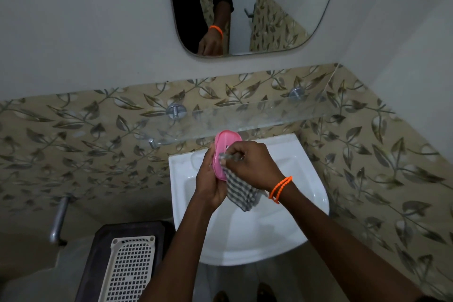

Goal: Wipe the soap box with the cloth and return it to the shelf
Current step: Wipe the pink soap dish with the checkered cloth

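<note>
Now pink oval soap box (221, 152) gripped by left fingers (210, 154); right fingers (239, 152) pinching checked cloth (241, 191).

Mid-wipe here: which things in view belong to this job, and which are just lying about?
Job:
pink soap box, held in left hand
checked cloth, in right hand
glass shelf

Lying about:
sink
mirror
white perforated tray
black bin
metal pipe
</note>
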